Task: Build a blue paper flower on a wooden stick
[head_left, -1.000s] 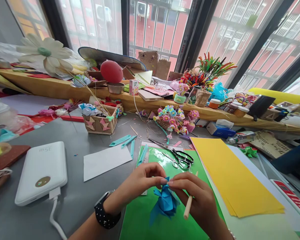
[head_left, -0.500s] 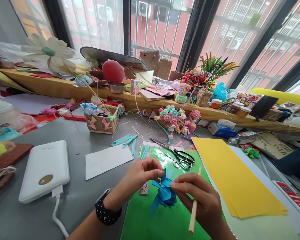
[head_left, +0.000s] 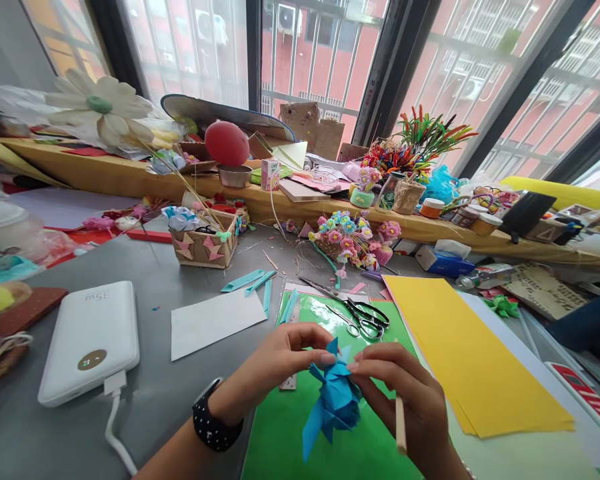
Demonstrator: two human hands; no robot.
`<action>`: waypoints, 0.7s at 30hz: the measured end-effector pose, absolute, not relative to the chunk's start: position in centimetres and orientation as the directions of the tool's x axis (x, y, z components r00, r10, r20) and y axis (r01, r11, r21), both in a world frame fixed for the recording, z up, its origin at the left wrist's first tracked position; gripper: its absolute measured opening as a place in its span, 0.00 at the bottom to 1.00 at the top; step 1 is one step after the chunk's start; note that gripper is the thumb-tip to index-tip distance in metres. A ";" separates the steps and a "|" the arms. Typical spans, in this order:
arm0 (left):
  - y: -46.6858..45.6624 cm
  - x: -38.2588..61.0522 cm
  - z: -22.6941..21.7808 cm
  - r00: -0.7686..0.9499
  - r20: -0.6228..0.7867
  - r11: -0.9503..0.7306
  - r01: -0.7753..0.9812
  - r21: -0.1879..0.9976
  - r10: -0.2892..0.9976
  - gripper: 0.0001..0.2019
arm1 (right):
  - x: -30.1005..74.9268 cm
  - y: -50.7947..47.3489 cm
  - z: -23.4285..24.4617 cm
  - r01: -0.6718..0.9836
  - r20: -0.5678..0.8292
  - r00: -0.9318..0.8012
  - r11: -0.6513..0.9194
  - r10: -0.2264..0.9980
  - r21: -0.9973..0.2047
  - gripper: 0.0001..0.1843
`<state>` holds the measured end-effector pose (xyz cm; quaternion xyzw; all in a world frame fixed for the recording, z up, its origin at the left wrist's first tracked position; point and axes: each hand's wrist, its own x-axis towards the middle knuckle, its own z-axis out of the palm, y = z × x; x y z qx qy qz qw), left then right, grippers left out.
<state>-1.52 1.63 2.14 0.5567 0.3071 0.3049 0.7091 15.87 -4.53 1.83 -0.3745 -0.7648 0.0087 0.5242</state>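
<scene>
Between my two hands is a blue folded-paper flower (head_left: 336, 400), held above a green sheet (head_left: 275, 433). My left hand (head_left: 293, 353) pinches a pointed flap at its top. On the other side, the thumb and forefinger of my right hand (head_left: 405, 387) grip the flower's upper edge. A pale wooden stick (head_left: 401, 427) is also held in my right hand, tucked in the fingers and pointing down. Just beyond the hands lie black-handled scissors (head_left: 367, 319) and a smaller pair of scissors (head_left: 350, 325). A ruler (head_left: 290, 382) lies partly hidden by my left hand.
Left of the green sheet lie a white paper (head_left: 215, 327), light-blue paper strips (head_left: 247, 280) and a white power bank (head_left: 93, 347) with its cable. Yellow paper (head_left: 470, 353) lies at the right. A cardboard basket (head_left: 205, 247) and small craft flowers (head_left: 347, 237) stand behind.
The flower has tilted and moved slightly right and down, with both hands moving with it. The stick in my right hand has swung to the right and shows less of its length.
</scene>
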 end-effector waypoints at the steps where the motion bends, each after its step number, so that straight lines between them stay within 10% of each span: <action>1: 1.6 -1.5 2.1 0.619 -0.100 0.201 -0.096 0.975 0.779 0.10 | 15.9 -4.5 1.9 0.571 0.788 -0.173 0.712 0.591 -0.409 0.07; 21: 1.5 -1.1 2.1 0.546 -0.134 0.250 -0.144 0.958 0.827 0.11 | 15.8 -4.5 1.8 0.584 0.773 -0.207 0.710 0.599 -0.394 0.08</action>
